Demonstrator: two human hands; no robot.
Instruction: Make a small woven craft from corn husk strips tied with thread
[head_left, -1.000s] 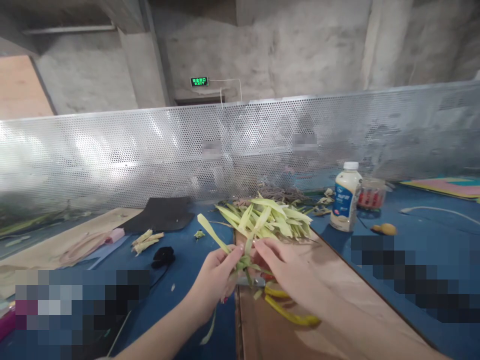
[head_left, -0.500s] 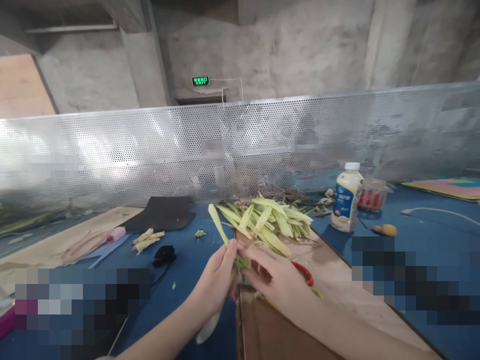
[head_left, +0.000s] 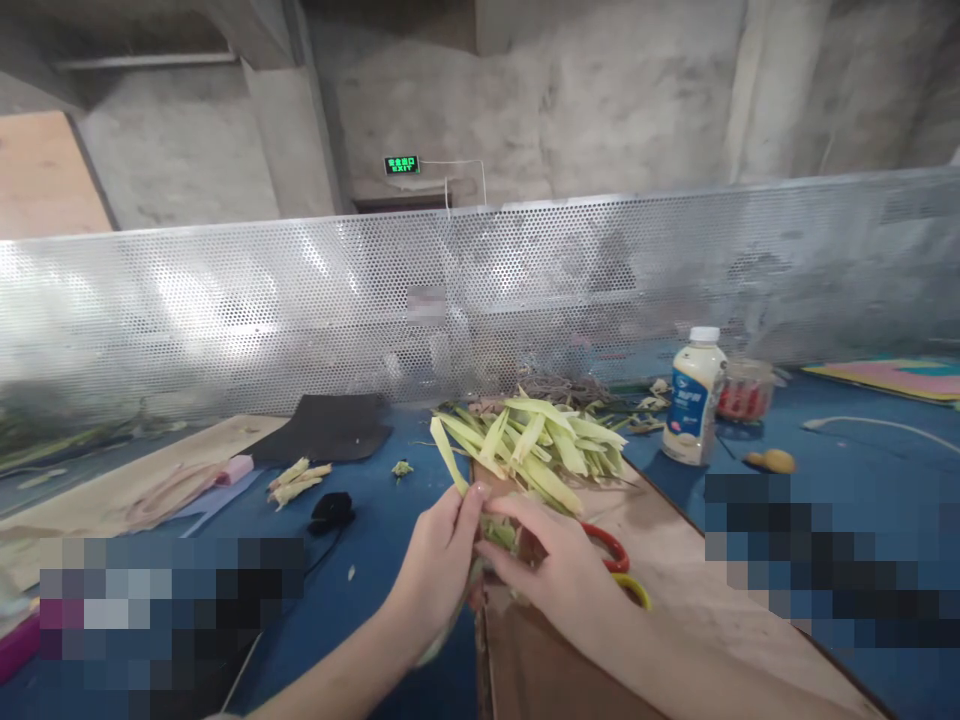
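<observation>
My left hand (head_left: pixel 442 550) is closed around a pale green leaf strip (head_left: pixel 448 452) that looks like corn husk; its flat end sticks up above the fingers and its tail hangs below the wrist. My right hand (head_left: pixel 551 555) meets it at the fingertips, its fingers curled on a leafy green part (head_left: pixel 501 532) of the same piece. Behind my hands lies a pile of similar strips (head_left: pixel 536 440) on the brown board (head_left: pixel 675 560). Scissors (head_left: pixel 616 548) with a red and a yellow handle loop lie partly hidden beneath my right hand.
A milk bottle (head_left: pixel 694 400) and a clear tub (head_left: pixel 746 388) with red contents stand at the right. To the left are a black mat (head_left: pixel 319 428), short pale stalks (head_left: pixel 298 484) and a black object (head_left: pixel 332 512) with a cable. A perforated metal screen (head_left: pixel 337 300) runs behind.
Both hands have shifted slightly right with the strip, whose upper end sits a little lower. The right fingers have spread a bit, and the yellow scissor loop shows more.
</observation>
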